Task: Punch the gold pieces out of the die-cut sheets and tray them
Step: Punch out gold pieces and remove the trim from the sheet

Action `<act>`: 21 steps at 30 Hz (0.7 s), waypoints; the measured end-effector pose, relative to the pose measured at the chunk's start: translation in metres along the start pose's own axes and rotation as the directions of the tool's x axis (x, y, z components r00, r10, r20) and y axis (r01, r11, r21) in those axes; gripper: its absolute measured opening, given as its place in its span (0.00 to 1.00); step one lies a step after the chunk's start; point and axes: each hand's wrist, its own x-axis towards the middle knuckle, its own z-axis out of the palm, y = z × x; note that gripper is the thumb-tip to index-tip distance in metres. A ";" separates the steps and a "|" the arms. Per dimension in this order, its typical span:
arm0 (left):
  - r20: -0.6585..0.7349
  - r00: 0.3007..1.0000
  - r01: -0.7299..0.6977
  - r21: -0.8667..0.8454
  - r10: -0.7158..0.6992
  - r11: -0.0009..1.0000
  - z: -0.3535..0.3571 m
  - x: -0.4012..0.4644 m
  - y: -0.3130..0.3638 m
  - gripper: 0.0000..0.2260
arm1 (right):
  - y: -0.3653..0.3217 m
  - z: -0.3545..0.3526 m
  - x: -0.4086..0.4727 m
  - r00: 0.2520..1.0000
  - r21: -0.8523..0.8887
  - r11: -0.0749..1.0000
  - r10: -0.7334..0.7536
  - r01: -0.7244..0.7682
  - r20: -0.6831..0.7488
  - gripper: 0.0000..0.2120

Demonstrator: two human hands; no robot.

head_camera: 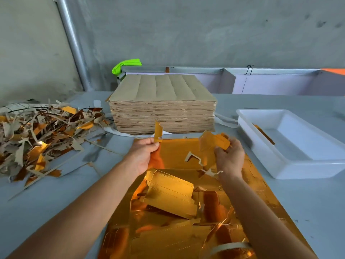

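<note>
- Left hand (143,156): pinches a narrow gold offcut strip (157,132), which stands upright above the fingers at 12 o'clock of the hand.
- Right hand (230,156): fingers curl round a partly freed gold piece (214,143), lifted off the sheet's far edge.
- Gold die-cut sheet (177,154): lies foil side up on the grey table (56,193), under both forearms; loosened pieces and torn gaps show across it.
- White tray (261,146): at 3 o'clock of the sheet, just beside it; one thin gold strip leans against its inner wall.
- Scrap heap (37,135): at 9 o'clock, well apart from the tray.
- Stack of uncut sheets (162,105): at 12 o'clock, brown side up.
- Handling advice: tear along the perforations, not across them; support the piece near the tabs to avoid creasing the foil; send the offcut left and the clean piece right, flat into the tray.
</note>
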 end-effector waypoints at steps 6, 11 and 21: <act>-0.184 0.983 -0.026 -0.013 0.023 1.000 0.013 -0.001 -0.006 0.07 | 0.004 0.006 -0.012 0.990 0.129 0.990 0.044 -0.062 0.136 0.21; -0.346 0.938 0.001 -0.039 -0.015 0.999 0.016 0.005 -0.011 0.05 | 0.005 0.008 -0.022 0.959 0.203 0.971 0.068 -0.126 0.274 0.16; -0.292 0.937 -0.171 0.094 0.192 0.981 0.021 -0.004 -0.014 0.08 | 0.001 0.010 -0.025 0.924 0.347 0.902 0.121 -0.254 0.363 0.07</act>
